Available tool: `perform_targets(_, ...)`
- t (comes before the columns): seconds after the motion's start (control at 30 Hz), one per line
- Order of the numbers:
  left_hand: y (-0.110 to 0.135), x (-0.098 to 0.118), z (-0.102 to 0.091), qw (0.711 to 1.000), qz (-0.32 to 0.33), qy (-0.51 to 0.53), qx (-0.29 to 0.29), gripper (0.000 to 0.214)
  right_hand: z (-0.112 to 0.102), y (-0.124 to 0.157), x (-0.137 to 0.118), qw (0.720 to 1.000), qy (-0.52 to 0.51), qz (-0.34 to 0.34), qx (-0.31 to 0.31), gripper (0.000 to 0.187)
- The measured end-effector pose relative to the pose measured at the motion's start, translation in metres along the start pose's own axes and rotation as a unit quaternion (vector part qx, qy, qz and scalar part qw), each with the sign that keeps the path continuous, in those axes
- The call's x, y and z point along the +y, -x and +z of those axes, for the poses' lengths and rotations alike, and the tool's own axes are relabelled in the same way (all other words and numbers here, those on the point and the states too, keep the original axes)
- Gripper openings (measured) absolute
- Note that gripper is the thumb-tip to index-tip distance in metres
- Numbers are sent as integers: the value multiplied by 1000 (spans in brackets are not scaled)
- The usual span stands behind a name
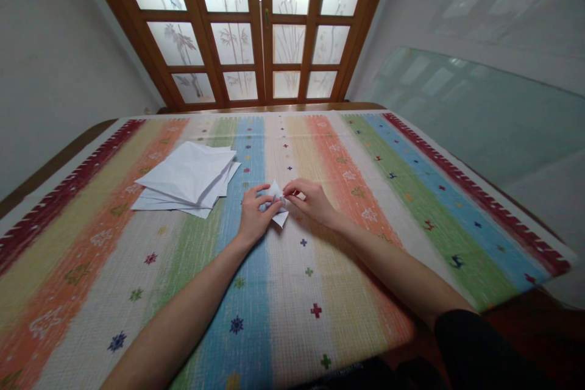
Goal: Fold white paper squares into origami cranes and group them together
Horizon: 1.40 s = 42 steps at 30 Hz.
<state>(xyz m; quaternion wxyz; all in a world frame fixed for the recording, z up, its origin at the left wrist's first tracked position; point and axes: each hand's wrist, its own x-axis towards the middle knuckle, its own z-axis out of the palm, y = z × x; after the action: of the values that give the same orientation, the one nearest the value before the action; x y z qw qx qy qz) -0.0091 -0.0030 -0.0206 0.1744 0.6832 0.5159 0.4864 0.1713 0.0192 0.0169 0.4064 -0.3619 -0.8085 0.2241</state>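
A small folded piece of white paper lies in the middle of the table, on the striped cloth. My left hand rests on its left side, thumb and fingers pinched on the paper. From the right, my right hand pinches the paper's upper right part with its fingertips. Both hands touch each other over the paper, which is partly hidden under the fingers.
A loose stack of white paper sheets lies to the left of my hands. Wooden doors with frosted glass panes stand beyond the table's far edge. A glass pane leans on the right wall.
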Motion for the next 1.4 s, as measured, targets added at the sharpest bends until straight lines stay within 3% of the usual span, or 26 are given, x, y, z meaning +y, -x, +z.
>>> perform_targets(0.4, 0, 5, 0, 999, 1, 41, 17, 4, 1, 1, -3, 1000, -6, 15, -26, 13)
perform_targets(0.6, 2, 6, 3, 998, -3, 56, 28, 5, 5, 6, -2, 996, -59, 61, 5, 2)
perform_targets(0.77, 2, 10, 1, 999, -11, 41, 27, 6, 9, 8, -1, 993, -90, 80, 18, 10)
perform_targets(1.0, -1, 6, 0, 997, -26, 72, 1, 9, 7, 6, 2, 992, -105, 68, 33, 10)
perform_targets(1.13, -3, -1, 0, 991, -43, 118, -48, 25, 3, 5, 8, 990, -125, 69, 19, 19)
perform_targets(1.4, -2, -1, 1, 991, -60, 79, -93, 43, 5, 4, 9, 992, -99, 74, -13, 17)
